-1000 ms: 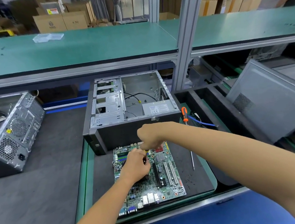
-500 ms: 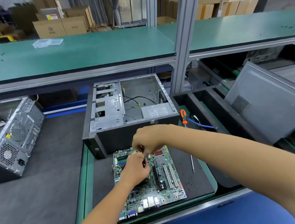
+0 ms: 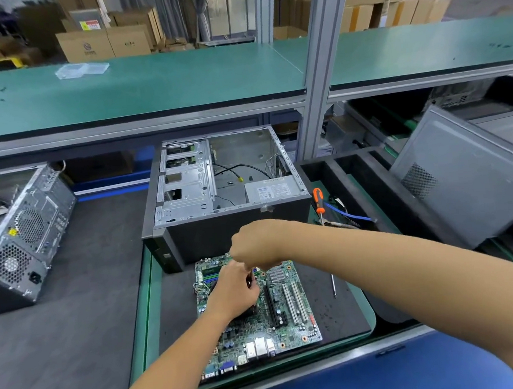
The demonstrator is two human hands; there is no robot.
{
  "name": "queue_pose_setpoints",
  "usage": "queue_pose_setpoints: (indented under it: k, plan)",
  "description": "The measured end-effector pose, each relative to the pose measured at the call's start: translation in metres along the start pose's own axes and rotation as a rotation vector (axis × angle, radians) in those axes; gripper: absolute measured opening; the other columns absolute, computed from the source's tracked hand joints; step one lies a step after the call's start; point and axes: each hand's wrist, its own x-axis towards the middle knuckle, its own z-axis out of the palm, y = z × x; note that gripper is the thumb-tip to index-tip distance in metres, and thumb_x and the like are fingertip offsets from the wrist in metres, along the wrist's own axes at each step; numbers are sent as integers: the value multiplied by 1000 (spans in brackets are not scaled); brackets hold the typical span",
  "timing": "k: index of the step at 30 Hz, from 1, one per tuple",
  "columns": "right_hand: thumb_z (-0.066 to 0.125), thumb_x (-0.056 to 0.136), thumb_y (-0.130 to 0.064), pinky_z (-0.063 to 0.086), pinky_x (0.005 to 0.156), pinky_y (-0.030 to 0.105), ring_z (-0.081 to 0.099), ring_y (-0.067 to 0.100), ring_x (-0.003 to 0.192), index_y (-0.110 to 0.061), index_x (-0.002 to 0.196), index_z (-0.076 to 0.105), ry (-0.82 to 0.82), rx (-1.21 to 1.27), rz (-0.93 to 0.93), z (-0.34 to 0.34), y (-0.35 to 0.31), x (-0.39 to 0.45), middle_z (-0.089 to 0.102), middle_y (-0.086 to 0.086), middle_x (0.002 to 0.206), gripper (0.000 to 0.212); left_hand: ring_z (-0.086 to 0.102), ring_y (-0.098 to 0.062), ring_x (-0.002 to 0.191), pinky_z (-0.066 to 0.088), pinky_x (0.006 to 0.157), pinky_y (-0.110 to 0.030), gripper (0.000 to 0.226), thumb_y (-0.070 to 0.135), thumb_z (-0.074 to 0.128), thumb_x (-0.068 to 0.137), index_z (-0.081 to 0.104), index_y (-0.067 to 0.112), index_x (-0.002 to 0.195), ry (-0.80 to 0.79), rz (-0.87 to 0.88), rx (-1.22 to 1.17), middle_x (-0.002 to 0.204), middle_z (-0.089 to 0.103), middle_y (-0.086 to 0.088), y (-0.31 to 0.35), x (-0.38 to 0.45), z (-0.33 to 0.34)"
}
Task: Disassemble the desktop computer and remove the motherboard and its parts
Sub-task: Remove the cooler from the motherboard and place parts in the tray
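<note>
Head view: motherboard [image 3: 258,314] lies flat on the dark mat [image 3: 335,317] of the desk, just in front of the opened computer case [image 3: 218,197]. Left hand [image 3: 233,291] sits over the middle of the motherboard, fingers curled downward onto a part beneath the palm; the part itself is hidden. Right hand [image 3: 257,245] hovers above the motherboard's far edge, fingers curled into a tight grip, with a small dark piece showing just below the knuckles; cannot tell whether it is pinched or what it is. Orange-handled screwdriver [image 3: 324,229] lies on the mat to the right of the motherboard, partly covered by the right forearm. Power supply [image 3: 274,188] inside the case, behind the motherboard, carries a white label; print too small to read. Second case [image 3: 22,234] stands well to the left of the motherboard. Cardboard boxes [image 3: 105,43] far behind carry marks that are not legible.
</note>
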Motion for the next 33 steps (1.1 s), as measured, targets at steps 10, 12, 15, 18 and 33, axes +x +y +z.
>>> queue_pose_setpoints:
  k: [10, 12, 15, 18, 33]
  plan:
    - [58, 80, 0, 43, 59, 33, 58, 24, 80, -8, 89, 57, -10, 162, 102, 16, 7, -9, 61, 7, 93, 12, 50, -18, 79, 39, 72, -29, 19, 11, 59, 80, 57, 9, 61, -95, -51, -2, 71, 58, -4, -3, 5, -4]
    - [59, 80, -2, 38, 53, 31, 55, 23, 72, -12, 79, 51, 6, 206, 163, 6, 15, -11, 54, 4, 81, 13, 54, -24, 74, 40, 69, -34, 23, 16, 58, 84, 60, 0, 67, -141, -78, -10, 75, 61, -14, -4, 8, -10]
    - [60, 82, -8, 33, 49, 27, 46, 18, 61, -14, 73, 51, 37, 241, 215, -10, 23, -9, 45, 0, 70, 14, 54, -17, 66, 39, 60, -28, 25, 23, 61, 84, 62, 1, 71, -148, -115, -20, 75, 62, -10, -5, 9, -19]
    - [60, 82, -11, 34, 48, 28, 44, 20, 58, -10, 75, 54, 31, 225, 243, -16, 24, -5, 47, 2, 69, 10, 57, -16, 73, 45, 65, -32, 21, 27, 62, 80, 61, 9, 69, -186, -134, 23, 77, 60, 0, 0, 10, -20]
    - [66, 81, -21, 26, 47, 27, 33, 18, 50, -9, 65, 50, 6, 308, 175, -11, 12, -3, 41, 3, 58, 26, 44, -13, 70, 32, 69, -26, 28, 9, 49, 90, 48, 23, 66, -166, -103, 31, 72, 52, 7, 2, 7, -28]
